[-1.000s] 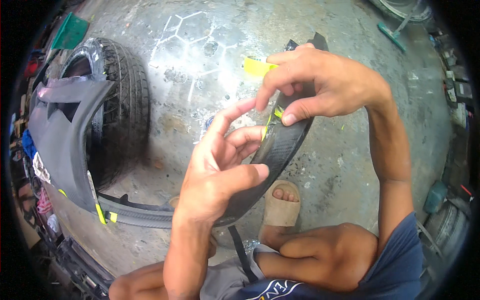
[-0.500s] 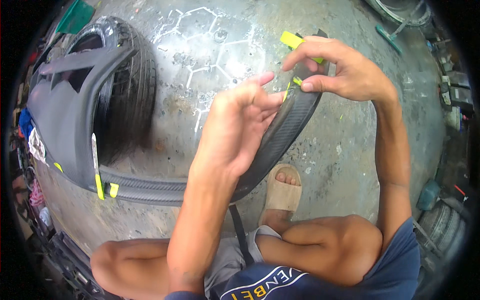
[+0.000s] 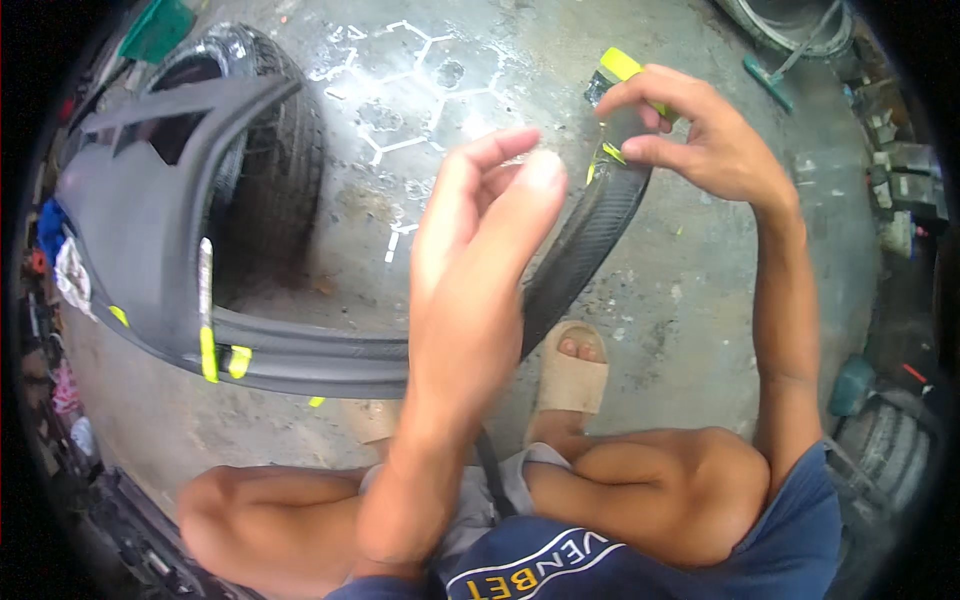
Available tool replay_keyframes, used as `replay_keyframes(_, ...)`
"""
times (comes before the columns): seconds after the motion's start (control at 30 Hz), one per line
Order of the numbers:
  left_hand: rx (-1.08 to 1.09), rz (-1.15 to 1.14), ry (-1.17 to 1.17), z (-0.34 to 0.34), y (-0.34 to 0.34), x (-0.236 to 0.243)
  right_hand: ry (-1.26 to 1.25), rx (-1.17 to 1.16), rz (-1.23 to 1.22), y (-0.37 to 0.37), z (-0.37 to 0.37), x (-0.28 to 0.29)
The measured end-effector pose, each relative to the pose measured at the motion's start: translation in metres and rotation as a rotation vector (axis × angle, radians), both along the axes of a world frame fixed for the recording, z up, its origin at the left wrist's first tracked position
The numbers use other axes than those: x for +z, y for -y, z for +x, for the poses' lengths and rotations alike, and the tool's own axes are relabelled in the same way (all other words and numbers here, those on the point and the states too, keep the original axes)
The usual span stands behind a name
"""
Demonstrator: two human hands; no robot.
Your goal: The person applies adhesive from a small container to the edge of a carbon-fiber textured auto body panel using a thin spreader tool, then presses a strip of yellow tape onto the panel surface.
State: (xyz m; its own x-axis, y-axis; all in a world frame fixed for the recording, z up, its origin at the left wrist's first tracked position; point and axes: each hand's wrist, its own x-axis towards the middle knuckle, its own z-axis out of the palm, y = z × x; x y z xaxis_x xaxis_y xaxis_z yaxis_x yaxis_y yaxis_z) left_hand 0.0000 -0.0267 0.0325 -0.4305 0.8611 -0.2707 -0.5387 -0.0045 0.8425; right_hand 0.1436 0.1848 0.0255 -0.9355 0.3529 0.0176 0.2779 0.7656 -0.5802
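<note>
A long, curved black trim piece [image 3: 585,245] with a carbon-like texture runs from a wide dark panel [image 3: 130,200] at left to the upper right. My right hand [image 3: 700,135] grips its far end, thumb beside a crumpled bit of yellow tape [image 3: 612,152]; more yellow tape [image 3: 620,63] sticks out beyond the fingers. My left hand [image 3: 475,265], slightly blurred, is raised over the piece with loosely curled fingers and nothing visible in them. A pale strip with yellow tape [image 3: 208,350] lies across the piece's left bend.
A tire [image 3: 280,220] stands behind the panel. A green object [image 3: 150,30] is at top left, a wheel rim [image 3: 800,25] and teal-handled tool [image 3: 768,82] at top right. Another tire [image 3: 885,455] and mixed clutter line both sides. My sandalled foot [image 3: 570,385] is below the trim.
My left hand has lifted off the trim and turned, its thumb now up. My right hand and the trim's far end have moved slightly up and to the right in view.
</note>
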Motion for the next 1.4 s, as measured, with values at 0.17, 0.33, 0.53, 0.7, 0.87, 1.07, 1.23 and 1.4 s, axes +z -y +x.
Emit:
replay_keyframes(0.17, -0.108, 0.577, 0.724, 0.037, 0.04, 0.063, -0.184, -0.214, -0.21, -0.015, -0.001, 0.009)
replay_keyframes(0.33, -0.093, 0.745, 1.058, 0.086, 0.041, 0.073, -0.262, -0.261, -0.117, -0.017, -0.001, -0.001)
replay_keyframes(0.53, 0.053, 0.805, 1.147, 0.122, 0.032, 0.081, -0.208, 0.033, -0.146, -0.013, -0.001, -0.016)
replay_keyframes(0.7, -0.224, 0.836, 1.146, 0.109, 0.016, 0.073, 0.13, 0.17, -0.211, -0.013, -0.012, -0.011)
replay_keyframes(0.87, -0.084, 0.842, 1.209, 0.14, 0.041, 0.047, 0.228, 0.152, -0.263, -0.012, -0.015, -0.002)
replay_keyframes(1.07, -0.088, 0.763, 1.192, 0.124, 0.036, 0.054, 0.04, 0.049, -0.06, -0.018, -0.011, -0.004)
replay_keyframes(1.23, -0.112, 0.705, 1.104, 0.106, 0.036, 0.049, 0.247, 0.163, -0.104, -0.007, -0.017, -0.001)
replay_keyframes(1.4, -0.145, 0.631, 0.908, 0.079, 0.036, 0.044, 0.102, 0.155, -0.059, -0.011, -0.007, -0.003)
